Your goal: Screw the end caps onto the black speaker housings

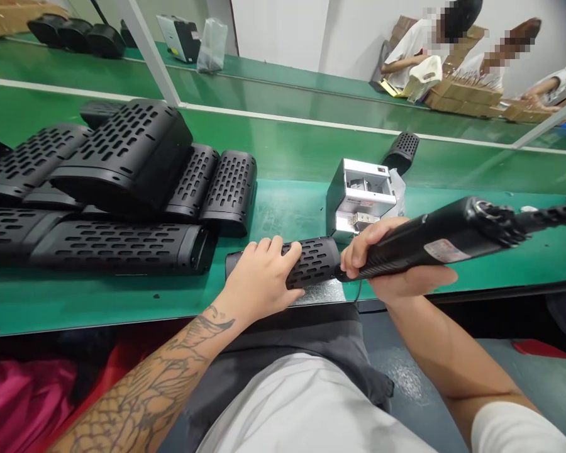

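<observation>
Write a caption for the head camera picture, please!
Left hand grips a black perforated cover, right hand a black electric screwdriver at its end.

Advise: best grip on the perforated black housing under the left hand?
Take the perforated housing mid-body from above and the near side, fingers curling over, like the left hand. It lies on its side, so the curved top is reachable; the electric screwdriver crowds the right end.
</observation>
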Demonstrator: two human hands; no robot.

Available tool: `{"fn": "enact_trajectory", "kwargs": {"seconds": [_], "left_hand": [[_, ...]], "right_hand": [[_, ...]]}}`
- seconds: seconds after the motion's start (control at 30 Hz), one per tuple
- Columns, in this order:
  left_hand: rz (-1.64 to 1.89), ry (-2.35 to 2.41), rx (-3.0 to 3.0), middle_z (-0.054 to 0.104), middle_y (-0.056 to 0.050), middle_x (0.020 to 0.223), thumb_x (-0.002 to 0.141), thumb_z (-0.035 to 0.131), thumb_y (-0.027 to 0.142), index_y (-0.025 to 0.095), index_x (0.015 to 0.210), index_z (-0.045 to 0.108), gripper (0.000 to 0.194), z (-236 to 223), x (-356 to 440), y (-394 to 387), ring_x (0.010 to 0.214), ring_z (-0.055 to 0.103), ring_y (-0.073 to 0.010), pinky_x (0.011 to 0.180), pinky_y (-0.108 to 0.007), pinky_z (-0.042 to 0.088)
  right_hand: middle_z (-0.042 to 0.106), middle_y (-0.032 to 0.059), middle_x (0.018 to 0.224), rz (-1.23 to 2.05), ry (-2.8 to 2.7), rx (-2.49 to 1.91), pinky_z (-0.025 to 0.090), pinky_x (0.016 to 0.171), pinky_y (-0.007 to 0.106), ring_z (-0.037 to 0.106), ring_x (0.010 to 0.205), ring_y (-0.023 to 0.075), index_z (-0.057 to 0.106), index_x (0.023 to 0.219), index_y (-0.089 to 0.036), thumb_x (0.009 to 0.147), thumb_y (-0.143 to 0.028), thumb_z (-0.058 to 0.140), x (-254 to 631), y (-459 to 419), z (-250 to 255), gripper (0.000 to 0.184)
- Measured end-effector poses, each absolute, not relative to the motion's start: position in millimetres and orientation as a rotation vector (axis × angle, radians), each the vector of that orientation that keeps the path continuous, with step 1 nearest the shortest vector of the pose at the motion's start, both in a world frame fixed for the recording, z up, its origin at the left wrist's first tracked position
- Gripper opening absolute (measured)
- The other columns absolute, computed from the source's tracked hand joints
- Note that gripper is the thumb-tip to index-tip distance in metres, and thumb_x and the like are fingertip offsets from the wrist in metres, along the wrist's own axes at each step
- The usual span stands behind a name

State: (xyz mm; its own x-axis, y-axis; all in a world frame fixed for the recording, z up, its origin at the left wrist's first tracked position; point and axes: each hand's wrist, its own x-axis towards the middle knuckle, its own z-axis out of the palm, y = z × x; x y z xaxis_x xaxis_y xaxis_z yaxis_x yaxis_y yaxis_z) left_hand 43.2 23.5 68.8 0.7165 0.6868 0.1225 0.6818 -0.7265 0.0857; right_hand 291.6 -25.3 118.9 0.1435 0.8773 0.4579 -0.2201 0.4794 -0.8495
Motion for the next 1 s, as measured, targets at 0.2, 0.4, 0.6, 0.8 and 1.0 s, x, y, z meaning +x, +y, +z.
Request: {"fn": "enact_trajectory", "kwargs": {"seconds": [0.2, 0.4, 0.6, 0.8, 1.0], "left_hand": [[0.202, 1.146, 2.850, 0.077, -0.019, 0.126, 0.093, 0.106, 0.056, 0.021, 0.147, 0.074, 0.072, 70.6, 45.0, 22.0, 0.116, 0.076, -0.0447, 0.096, -0.053, 0.057], [0.075, 1.157, 2.876, 0.079, -0.022, 0.129, 0.097, 0.103, 0.058, 0.016, 0.154, 0.072, 0.078, 76.9, 47.4, 20.8, 0.118, 0.076, -0.0453, 0.099, -0.053, 0.057], [0.027, 1.160, 2.899, 0.079, -0.026, 0.134, 0.101, 0.099, 0.057, 0.013, 0.160, 0.072, 0.079, 79.4, 49.1, 17.6, 0.122, 0.077, -0.0471, 0.102, -0.056, 0.058], [0.139, 1.187, 2.900, 0.081, -0.026, 0.129, 0.102, 0.098, 0.059, 0.011, 0.158, 0.075, 0.078, 71.1, 56.1, 14.4, 0.117, 0.079, -0.0473, 0.100, -0.057, 0.061], [0.322, 1.186, 2.916, 0.082, -0.033, 0.148, 0.100, 0.100, 0.058, 0.010, 0.162, 0.075, 0.082, 59.9, 63.2, 8.7, 0.129, 0.080, -0.0526, 0.110, -0.066, 0.065]], "right_hand": [[0.077, -0.0010, 0.062, 0.899, -1.176, -0.687, 0.058, 0.042, 0.036, 0.064, 0.037, 0.0207, 0.089, 0.091, -0.029, 0.078, -0.100, 0.100, 287.0, -25.4, 116.4, 0.073], [0.080, -0.0016, 0.071, 1.052, -1.352, -0.495, 0.062, 0.048, 0.033, 0.067, 0.045, 0.0172, 0.091, 0.109, -0.031, 0.084, -0.102, 0.094, 299.8, -13.7, 100.5, 0.075], [0.082, 0.0015, 0.072, 0.953, -1.266, -0.638, 0.061, 0.048, 0.037, 0.070, 0.046, 0.0215, 0.095, 0.111, -0.028, 0.088, -0.095, 0.096, 293.3, -30.8, 106.0, 0.071], [0.071, -0.0033, 0.062, 0.549, -1.097, -0.677, 0.055, 0.040, 0.036, 0.062, 0.039, 0.0207, 0.087, 0.106, -0.028, 0.089, -0.106, 0.085, 334.5, 0.7, 141.7, 0.080], [0.065, -0.0058, 0.062, 0.218, -1.030, -0.884, 0.051, 0.042, 0.032, 0.060, 0.042, 0.0169, 0.076, 0.101, -0.027, 0.098, -0.107, 0.072, 374.7, 63.7, 108.7, 0.080]]}}
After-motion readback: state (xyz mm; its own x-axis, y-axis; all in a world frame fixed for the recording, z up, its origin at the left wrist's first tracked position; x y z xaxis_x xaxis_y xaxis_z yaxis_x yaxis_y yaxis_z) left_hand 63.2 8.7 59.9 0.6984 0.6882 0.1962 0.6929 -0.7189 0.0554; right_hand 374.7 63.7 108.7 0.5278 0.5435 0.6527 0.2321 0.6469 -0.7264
